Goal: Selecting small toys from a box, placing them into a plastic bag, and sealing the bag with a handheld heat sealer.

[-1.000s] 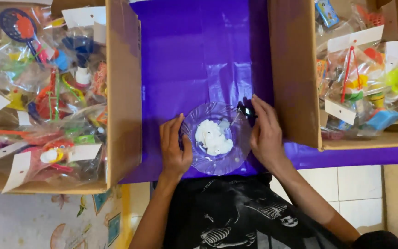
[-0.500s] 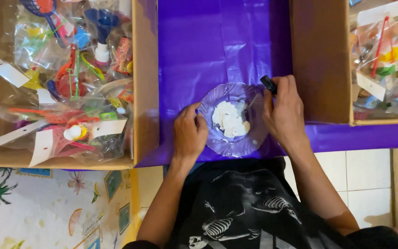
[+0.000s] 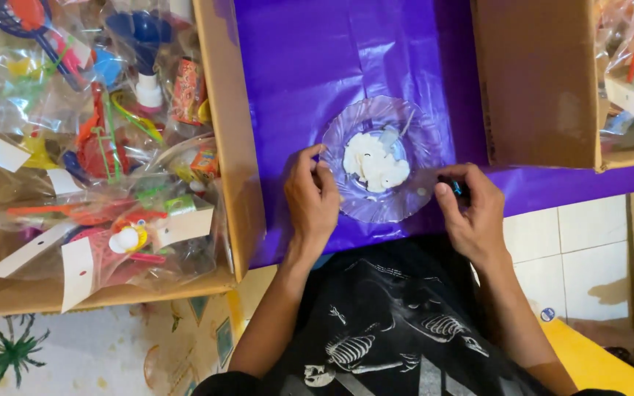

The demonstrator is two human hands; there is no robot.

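A clear plastic plate (image 3: 357, 204) lies on a purple sheet (image 3: 332, 66) and holds a lump of white stuff (image 3: 372, 163). My left hand (image 3: 311, 198) rests at the plate's left rim, its fingertips touching the edge. At the plate's lower right rim sits my right hand (image 3: 472, 213), with its fingers curled around a small dark object with a blue spot (image 3: 456, 188).
A cardboard box (image 3: 229, 147) on the left holds several bagged plastic toys with white tags. Another cardboard box (image 3: 537, 81) with bagged toys stands at the right. White floor tiles (image 3: 588, 235) and a patterned mat (image 3: 75, 352) lie below.
My view has shifted, so the plate and boxes sit further right and higher. My right hand has slid from the plate's upper right rim down to its lower right.
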